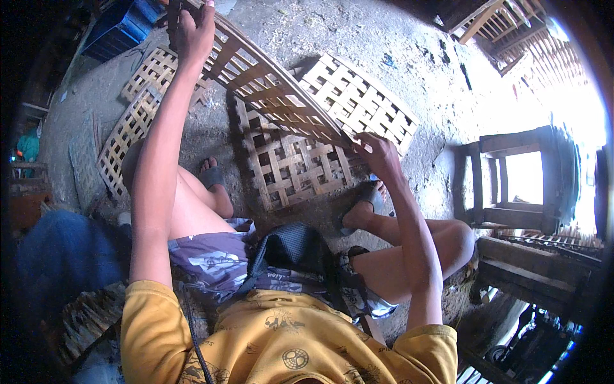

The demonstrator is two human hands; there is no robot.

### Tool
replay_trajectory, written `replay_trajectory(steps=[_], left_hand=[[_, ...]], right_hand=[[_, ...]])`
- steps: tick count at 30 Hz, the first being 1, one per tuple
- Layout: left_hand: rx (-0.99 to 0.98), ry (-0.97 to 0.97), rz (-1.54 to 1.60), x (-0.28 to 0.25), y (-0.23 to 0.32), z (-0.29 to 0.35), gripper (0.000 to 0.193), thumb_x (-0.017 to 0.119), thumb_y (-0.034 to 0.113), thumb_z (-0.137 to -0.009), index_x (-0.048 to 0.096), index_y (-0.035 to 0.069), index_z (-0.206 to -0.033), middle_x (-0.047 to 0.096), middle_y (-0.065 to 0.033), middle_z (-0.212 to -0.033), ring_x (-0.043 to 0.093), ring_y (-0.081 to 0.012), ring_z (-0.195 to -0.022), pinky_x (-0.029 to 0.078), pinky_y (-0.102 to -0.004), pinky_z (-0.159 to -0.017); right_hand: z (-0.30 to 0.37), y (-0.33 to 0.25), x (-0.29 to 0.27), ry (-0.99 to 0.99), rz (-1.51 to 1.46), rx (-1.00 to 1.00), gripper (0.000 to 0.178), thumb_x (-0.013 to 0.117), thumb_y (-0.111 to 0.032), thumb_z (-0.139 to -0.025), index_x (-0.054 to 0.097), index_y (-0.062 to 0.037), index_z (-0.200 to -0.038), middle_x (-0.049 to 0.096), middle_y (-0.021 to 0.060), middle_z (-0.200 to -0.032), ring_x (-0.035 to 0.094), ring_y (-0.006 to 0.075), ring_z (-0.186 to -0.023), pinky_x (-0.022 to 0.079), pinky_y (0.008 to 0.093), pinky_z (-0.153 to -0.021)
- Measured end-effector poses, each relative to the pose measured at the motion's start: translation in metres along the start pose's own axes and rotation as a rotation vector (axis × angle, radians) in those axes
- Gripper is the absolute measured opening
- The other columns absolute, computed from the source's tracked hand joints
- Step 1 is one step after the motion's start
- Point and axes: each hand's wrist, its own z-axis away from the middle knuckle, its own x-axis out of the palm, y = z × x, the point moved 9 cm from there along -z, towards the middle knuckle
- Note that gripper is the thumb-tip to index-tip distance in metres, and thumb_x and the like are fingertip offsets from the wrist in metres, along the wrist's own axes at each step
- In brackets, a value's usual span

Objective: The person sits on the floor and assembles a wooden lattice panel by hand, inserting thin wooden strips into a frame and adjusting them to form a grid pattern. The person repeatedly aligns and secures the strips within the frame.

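Observation:
A woven panel of flat wooden or bamboo strips (256, 75) is held up on a slant between my two hands, over the floor in front of me. My left hand (197, 37) is closed on its far left end. At its near right corner, my right hand (378, 155) pinches the edge with bent fingers. Beneath it a similar woven panel (291, 168) lies between my feet, and the raised one hides part of it. Just beyond my right hand rests another lattice panel (358, 102), brightly lit.
More woven panels (128, 137) lie on the floor at the left, partly behind my left arm. A blue crate (121, 29) stands at the far left. On the right are a wooden stool (510, 142) and a low wooden bench (531, 269). Slatted woodwork (511, 32) occupies the far right.

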Motion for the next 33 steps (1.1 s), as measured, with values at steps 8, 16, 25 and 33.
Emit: replay_trajectory(steps=[8, 16, 25, 33], left_hand=[[0.291, 0.123, 0.152, -0.038, 0.061, -0.010, 0.065, 0.057, 0.022, -0.104, 0.030, -0.001, -0.159, 0.037, -0.0235, -0.161, 0.036, -0.0368, -0.149, 0.029, -0.0409, -0.123], [0.209, 0.085, 0.232, -0.033, 0.056, -0.005, 0.069, 0.055, 0.025, -0.106, 0.023, 0.000, -0.162, 0.031, -0.0225, -0.165, 0.031, -0.0349, -0.153, 0.027, -0.0396, -0.124], [0.173, 0.063, 0.161, -0.041, 0.033, -0.007, 0.073, 0.053, 0.032, -0.107, 0.020, 0.000, -0.163, 0.028, -0.0219, -0.167, 0.030, -0.0336, -0.153, 0.028, -0.0377, -0.123], [-0.175, -0.076, 0.272, -0.041, 0.016, 0.005, 0.059, 0.054, 0.038, -0.108, 0.039, 0.006, -0.155, 0.062, -0.0155, -0.134, 0.061, -0.0245, -0.120, 0.048, -0.0370, -0.098]], right_hand=[[-0.002, -0.027, 0.001, 0.151, -0.053, -0.105, 0.018, 0.073, -0.015, -0.094, 0.072, -0.0064, -0.109, 0.073, 0.0134, -0.101, 0.073, 0.0358, -0.084, 0.057, 0.0459, -0.074], [0.001, -0.034, 0.009, 0.165, 0.028, -0.124, 0.011, 0.067, -0.014, -0.099, 0.066, -0.0039, -0.104, 0.069, 0.0154, -0.094, 0.070, 0.0393, -0.077, 0.056, 0.0465, -0.065], [-0.025, -0.024, -0.009, 0.219, -0.201, 0.235, 0.026, 0.061, -0.025, -0.106, 0.069, -0.0021, -0.113, 0.071, 0.0161, -0.082, 0.064, 0.0190, -0.063, 0.050, 0.0389, -0.061], [-0.019, -0.010, -0.019, -0.235, -0.091, 0.153, 0.024, 0.058, -0.021, -0.103, 0.074, -0.0057, -0.111, 0.072, 0.0128, -0.085, 0.066, 0.0177, -0.082, 0.052, 0.0371, -0.077]])
